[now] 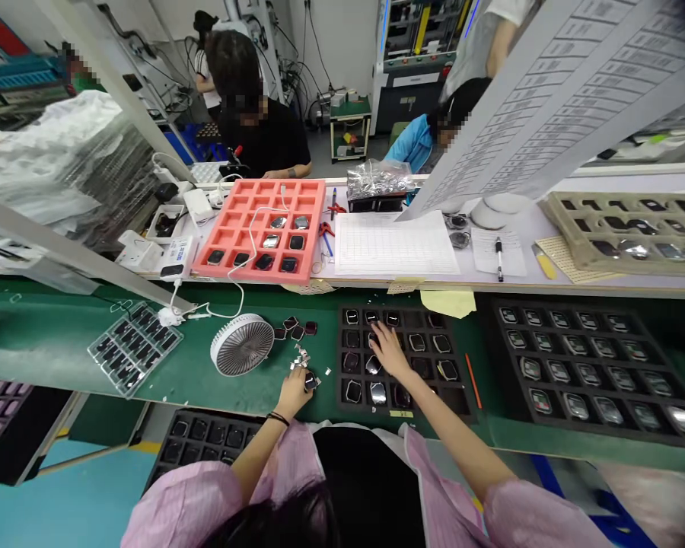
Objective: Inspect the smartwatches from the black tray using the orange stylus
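Watch body (309, 381) was held by the left grip (294, 396), which was clamped on its edge, just beside small white pieces (301, 358) scattered on the green desk (191, 373). The right grip (391, 353) was positioned over the black tray (452, 399), at a compartment in the second row from the far side; whether anything was pinched there could not be told. Other watch bodies (378, 393) were seated in many compartments. An orange-red stick (473, 381) was laid beside the tray's right edge.

The left hand (295, 393) curls close in; the right hand (390, 353) (palm down) reaches farther forward.
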A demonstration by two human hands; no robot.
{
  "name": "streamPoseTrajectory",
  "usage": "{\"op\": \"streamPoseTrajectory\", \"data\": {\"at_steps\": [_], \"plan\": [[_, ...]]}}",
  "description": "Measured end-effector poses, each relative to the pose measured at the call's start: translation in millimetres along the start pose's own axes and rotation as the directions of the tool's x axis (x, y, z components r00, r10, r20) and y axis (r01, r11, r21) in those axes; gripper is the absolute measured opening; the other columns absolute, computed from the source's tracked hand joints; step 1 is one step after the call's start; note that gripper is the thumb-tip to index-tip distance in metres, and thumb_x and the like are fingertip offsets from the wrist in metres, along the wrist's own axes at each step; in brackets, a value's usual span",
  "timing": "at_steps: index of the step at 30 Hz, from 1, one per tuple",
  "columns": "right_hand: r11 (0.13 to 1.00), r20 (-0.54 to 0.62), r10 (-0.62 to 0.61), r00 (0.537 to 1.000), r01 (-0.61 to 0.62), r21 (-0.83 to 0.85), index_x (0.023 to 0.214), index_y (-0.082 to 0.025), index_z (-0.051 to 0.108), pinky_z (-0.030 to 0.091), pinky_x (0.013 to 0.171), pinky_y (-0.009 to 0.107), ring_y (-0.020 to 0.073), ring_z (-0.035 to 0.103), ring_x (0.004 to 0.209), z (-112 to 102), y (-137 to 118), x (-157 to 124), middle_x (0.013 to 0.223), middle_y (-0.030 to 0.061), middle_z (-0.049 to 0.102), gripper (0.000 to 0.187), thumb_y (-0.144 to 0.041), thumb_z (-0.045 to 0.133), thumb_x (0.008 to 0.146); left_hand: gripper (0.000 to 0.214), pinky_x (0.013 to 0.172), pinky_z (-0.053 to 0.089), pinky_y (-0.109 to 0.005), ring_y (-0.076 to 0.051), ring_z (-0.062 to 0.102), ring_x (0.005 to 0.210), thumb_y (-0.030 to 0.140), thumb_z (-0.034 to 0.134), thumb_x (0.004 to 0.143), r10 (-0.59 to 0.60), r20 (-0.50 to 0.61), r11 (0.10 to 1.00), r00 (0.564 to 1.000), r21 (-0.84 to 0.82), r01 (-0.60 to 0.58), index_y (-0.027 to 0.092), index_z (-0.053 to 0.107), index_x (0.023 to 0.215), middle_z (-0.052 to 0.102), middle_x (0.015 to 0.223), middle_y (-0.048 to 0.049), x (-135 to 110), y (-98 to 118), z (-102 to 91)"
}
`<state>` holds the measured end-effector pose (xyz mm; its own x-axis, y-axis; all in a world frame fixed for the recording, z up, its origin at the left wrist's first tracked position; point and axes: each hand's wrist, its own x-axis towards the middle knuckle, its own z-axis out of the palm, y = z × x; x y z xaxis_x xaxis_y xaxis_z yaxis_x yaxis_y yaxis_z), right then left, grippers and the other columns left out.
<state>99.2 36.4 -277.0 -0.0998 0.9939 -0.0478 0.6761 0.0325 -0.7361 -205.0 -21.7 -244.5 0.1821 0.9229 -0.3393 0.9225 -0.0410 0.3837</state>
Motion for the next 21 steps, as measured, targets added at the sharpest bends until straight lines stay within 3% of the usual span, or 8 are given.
{"op": "streamPoseTrajectory", "data": {"at_steps": [2,5,8,11,17,21], "plan": [[0.999,0.028,-0.021,0.999,0.020,0.039,0.139,-0.020,0.044,0.028,0.113,0.049,0.0260,0.037,0.136,21.5,-26.0,-20.8,0.145,0.0116,0.043,0.047,-0.035,0.039,0.095,0.024,0.088,0.048,-0.033,-0.022,0.061,0.102,0.013,0.060,0.076,-0.004,-0.030,1.000,1.000,-0.025,0.004,0.021,0.059,0.099,0.065,0.103,-0.0069,-1.7,2.4,-4.7],[0.994,0.095,-0.056,0.994,0.047,0.095,0.126,-0.020,0.056,0.048,0.096,0.038,0.0211,0.060,0.109,56.8,-61.4,-43.3,0.118,0.0095,0.063,0.036,-0.025,0.046,0.092,0.024,0.084,0.049,-0.029,-0.018,0.063,0.095,0.016,0.053,0.083,-0.011,-0.065,0.999,0.998,-0.048,0.008,0.023,0.057,0.107,0.066,0.099,-0.0046,-1.6,8.5,-7.7],[0.993,0.105,-0.061,0.993,0.049,0.110,0.111,-0.020,0.064,0.047,0.094,0.041,0.0251,0.058,0.106,78.5,-83.6,-51.5,0.106,0.0091,0.065,0.027,-0.019,0.052,0.087,0.032,0.089,0.048,-0.033,-0.023,0.058,0.108,0.022,0.061,0.081,-0.031,-0.074,0.999,0.997,-0.029,0.029,0.022,0.054,0.112,0.061,0.115,-0.0084,1.6,13.0,-4.6],[0.992,0.083,-0.054,0.995,0.044,0.114,0.111,-0.019,0.064,0.045,0.094,0.048,0.0289,0.055,0.108,80.0,-91.3,-53.4,0.110,0.0121,0.062,0.029,-0.015,0.049,0.086,0.036,0.092,0.046,-0.040,-0.028,0.054,0.114,0.024,0.064,0.079,-0.087,-0.071,0.996,0.994,0.010,0.088,0.019,0.054,0.113,0.055,0.123,-0.0135,3.7,14.2,1.2],[0.978,0.145,-0.127,0.981,0.099,0.186,0.104,-0.020,0.066,0.042,0.099,0.049,0.0275,0.056,0.107,72.4,-95.8,-59.3,0.105,0.0097,0.063,0.030,-0.007,0.049,0.083,0.031,0.092,0.046,-0.038,-0.026,0.054,0.113,0.010,0.057,0.079,-0.145,-0.050,0.988,0.988,0.041,0.148,0.019,0.055,0.109,0.057,0.119,-0.0126,11.1,15.3,4.6],[0.957,0.198,-0.135,0.971,0.076,0.281,0.107,-0.021,0.064,0.042,0.102,0.048,0.0259,0.056,0.111,76.6,-101.0,-58.6,0.109,0.0086,0.063,0.032,-0.007,0.051,0.082,0.026,0.089,0.046,-0.035,-0.026,0.056,0.109,0.008,0.063,0.072,-0.132,-0.033,0.990,0.991,0.038,0.133,0.020,0.059,0.094,0.062,0.107,-0.0091,17.7,14.5,-8.5]]}}
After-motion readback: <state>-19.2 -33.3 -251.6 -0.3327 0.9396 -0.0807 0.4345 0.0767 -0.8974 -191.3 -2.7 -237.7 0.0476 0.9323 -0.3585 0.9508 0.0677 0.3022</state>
